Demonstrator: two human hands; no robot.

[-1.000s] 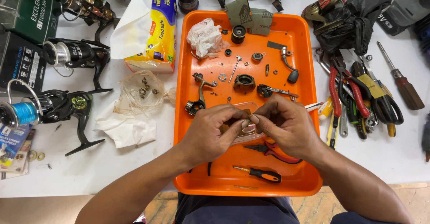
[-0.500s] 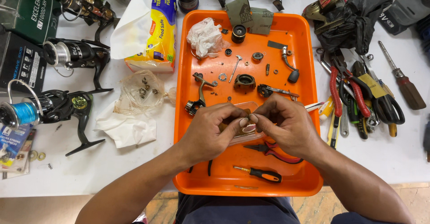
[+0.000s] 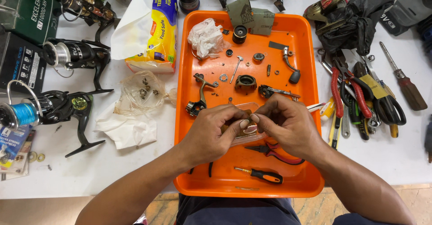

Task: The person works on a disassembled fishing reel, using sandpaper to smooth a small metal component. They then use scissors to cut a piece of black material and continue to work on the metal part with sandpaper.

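While hands (image 3: 252, 128) meet over orange tray (image 3: 306, 49), white table (image 3: 135, 171) cluttered w/ tools.

One head-worn camera looks steeply down from close above the hands, facing the orange tray (image 3: 245, 186) on the white counter (image 3: 112, 171), with the person's lap at the bottom edge.

Repair workshop bench, orange parts tray (image 3: 302, 45), fishing reels (image 3: 72, 56) (partly dismantled), pliers (image 3: 348, 94), screwdrivers (image 3: 402, 78), white worktop (image 3: 135, 171)
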